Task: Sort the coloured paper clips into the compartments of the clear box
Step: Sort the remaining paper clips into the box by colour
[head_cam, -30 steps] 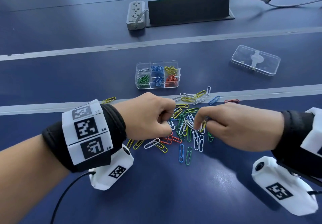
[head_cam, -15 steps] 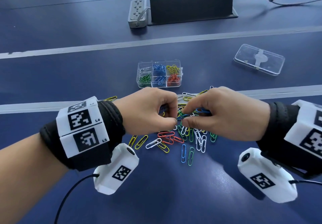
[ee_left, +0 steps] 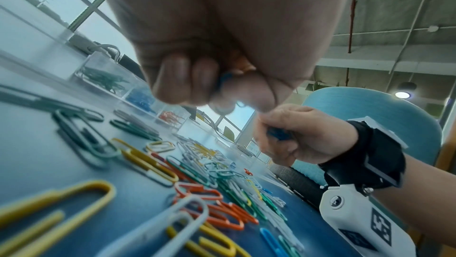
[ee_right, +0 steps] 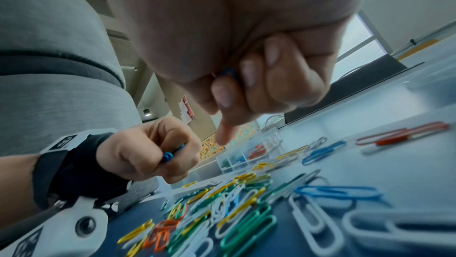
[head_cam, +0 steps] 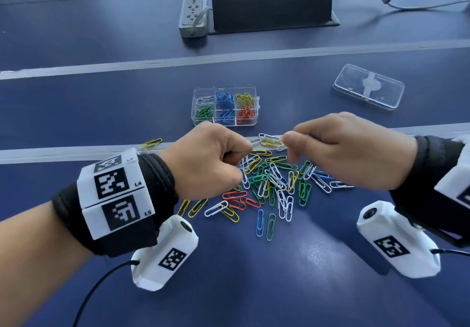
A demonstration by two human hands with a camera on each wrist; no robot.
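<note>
table (head_cam: 101, 113), box (head_cam: 225, 120) long axis crosswise

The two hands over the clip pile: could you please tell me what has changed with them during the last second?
The right hand lifted off the pile, met the left hand half a second ago, and both have now drawn apart. Each grips blue clips: left, right. The clear box, its lid and the pile look unmoved.
</note>
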